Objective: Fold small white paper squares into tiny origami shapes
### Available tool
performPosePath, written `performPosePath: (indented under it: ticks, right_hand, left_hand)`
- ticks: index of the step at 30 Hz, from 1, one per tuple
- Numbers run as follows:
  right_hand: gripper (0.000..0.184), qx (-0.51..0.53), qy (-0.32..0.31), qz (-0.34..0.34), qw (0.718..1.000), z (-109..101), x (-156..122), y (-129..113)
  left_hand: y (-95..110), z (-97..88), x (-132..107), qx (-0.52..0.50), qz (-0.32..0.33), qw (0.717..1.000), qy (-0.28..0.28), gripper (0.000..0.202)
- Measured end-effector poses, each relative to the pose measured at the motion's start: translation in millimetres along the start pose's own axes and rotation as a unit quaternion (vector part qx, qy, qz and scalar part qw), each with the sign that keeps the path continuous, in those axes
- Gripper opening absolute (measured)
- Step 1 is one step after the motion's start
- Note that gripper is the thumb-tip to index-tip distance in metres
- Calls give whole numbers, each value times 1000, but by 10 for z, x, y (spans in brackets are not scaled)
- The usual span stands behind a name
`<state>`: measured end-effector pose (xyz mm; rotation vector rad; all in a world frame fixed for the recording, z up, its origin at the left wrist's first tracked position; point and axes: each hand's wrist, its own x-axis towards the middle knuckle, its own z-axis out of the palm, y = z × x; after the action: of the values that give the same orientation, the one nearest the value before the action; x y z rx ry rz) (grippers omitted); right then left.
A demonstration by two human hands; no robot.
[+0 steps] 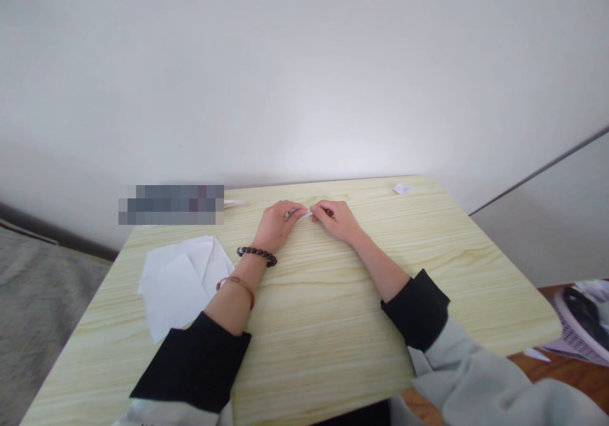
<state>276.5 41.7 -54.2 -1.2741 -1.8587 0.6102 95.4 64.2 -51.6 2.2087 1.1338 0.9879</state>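
Near the far middle of the table, my left hand (pixel 280 221) and my right hand (pixel 335 219) are close together, fingertips almost meeting. Between them is a small white piece of paper (pixel 308 214), pinched from both sides. Most of it is hidden by the fingers, so its full shape cannot be made out. Several white paper sheets (pixel 174 286) lie in a loose, overlapping stack to the left of my left forearm. A small folded white paper (pixel 402 188) rests by itself at the far right of the table.
The light wood-grain table (pixel 314 337) stands against a white wall (pixel 304 77). At its back left is a pixelated, blurred-out object (pixel 174 205) with a thin white item (pixel 236 203) beside it. A purple basket (pixel 578 331) with things inside stands on the floor at right.
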Motion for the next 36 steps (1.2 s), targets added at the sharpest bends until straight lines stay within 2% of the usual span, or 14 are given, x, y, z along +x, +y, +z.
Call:
performPosePath:
  ticks: [11,24,30,36]
  right_hand:
    - [26,10,-10,5,1000,12,-10,5]
    - [21,-19,-18,-16,1000,30,12,37]
    - [23,-10,-17,-12,1000,34,7,46]
    - [23,16,-19,-1,1000,30,-1,50]
  left_hand:
    - [61,-14,-11,-54,-92,993,44,24]
    - [11,27,8,-162,-105,980,40,28]
    - [56,-18,2,-75,-108,991,29,36]
    - [108,-44,-2,1,-97,995,-18,33]
